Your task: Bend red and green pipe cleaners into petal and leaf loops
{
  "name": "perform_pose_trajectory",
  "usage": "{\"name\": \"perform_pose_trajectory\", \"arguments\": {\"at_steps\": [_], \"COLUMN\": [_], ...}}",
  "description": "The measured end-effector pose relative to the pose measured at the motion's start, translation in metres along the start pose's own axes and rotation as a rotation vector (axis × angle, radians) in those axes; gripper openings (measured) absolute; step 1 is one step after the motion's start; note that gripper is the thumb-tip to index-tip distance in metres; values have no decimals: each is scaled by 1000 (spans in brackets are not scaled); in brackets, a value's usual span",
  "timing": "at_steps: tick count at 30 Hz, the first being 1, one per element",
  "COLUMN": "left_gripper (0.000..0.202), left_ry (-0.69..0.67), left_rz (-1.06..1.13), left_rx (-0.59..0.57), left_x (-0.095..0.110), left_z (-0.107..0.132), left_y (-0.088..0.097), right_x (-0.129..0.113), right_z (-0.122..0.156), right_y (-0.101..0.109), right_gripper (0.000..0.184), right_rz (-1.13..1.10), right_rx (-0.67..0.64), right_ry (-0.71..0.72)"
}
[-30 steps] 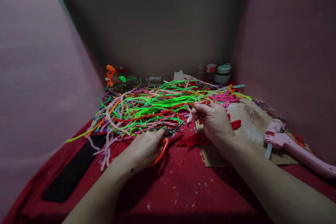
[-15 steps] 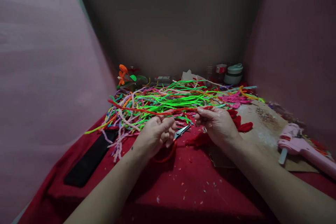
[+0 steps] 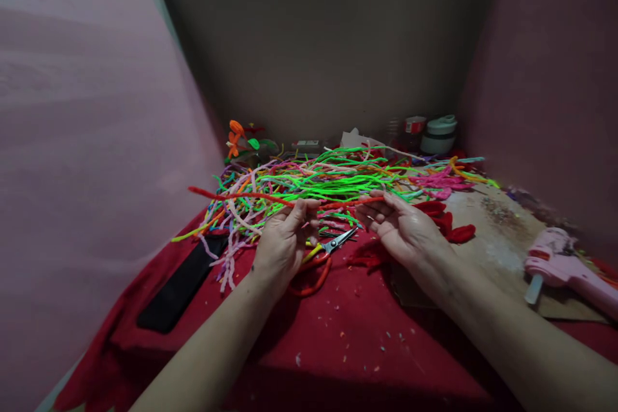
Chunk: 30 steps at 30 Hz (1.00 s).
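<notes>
Since a second ago, the left hand (image 3: 284, 238) has left the scissors and risen to a long, fuzzy red chenille stem (image 3: 241, 195), while the right hand (image 3: 405, 225) has loosened and turned its palm partly upward.

Both bare forearms reach in from the near edge, angled toward each other, with the hands near one another but apart at the centre. The left hand is gripping the stem between thumb and fingers, knuckles bent. The right hand's fingers are spread and gently curled, with the stem's right end lying across them; whether they pinch it I cannot tell. The stem runs level between the hands and extends well past the left hand to the far left, above a tangled heap of multicoloured chenille stems (image 3: 338, 183).

Metal-bladed scissors with orange and yellow handles (image 3: 333, 246) lie just beside the left hand on a deep red cloth (image 3: 347, 341), blades pointing far right. Right of the right hand, fuzzy red petal shapes (image 3: 458, 232) rest by a brown cardboard sheet (image 3: 492, 257). A pink glue gun (image 3: 555, 261) lies at right.
</notes>
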State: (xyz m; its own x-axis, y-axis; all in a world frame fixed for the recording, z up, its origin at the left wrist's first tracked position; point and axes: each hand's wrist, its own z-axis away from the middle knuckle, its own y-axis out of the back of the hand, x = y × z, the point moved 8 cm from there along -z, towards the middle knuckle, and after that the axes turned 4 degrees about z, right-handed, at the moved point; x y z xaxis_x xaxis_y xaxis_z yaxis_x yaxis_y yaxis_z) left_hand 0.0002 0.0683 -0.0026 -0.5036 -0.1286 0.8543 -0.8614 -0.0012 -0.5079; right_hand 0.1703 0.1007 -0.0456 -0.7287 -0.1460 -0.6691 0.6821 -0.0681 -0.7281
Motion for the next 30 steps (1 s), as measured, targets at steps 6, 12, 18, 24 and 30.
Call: {"name": "perform_pose_trajectory", "arguments": {"at_steps": [6,12,18,24,30], "left_gripper": [18,14,10,17,19], "left_ry": [-24,-8,23,134,111], "left_rz": [8,54,99,-15,-59], "left_rx": [-24,-72,-25,-129,46], "left_x": [2,3,-7,-26,-20], "left_z": [0,1,0,7,2], "left_y": [-2,-6,-7,-16,1], "right_x": [2,-4,9,13,6], "right_z": [0,0,31,29,22], "right_y": [2,-1,-43,-37,-21], "right_gripper": [9,4,29,21,21], "right_rz": [31,-10,98,230,247], "right_rx": [7,-30,-339,-275,-154], "right_ry": [3,51,44,129,149]}}
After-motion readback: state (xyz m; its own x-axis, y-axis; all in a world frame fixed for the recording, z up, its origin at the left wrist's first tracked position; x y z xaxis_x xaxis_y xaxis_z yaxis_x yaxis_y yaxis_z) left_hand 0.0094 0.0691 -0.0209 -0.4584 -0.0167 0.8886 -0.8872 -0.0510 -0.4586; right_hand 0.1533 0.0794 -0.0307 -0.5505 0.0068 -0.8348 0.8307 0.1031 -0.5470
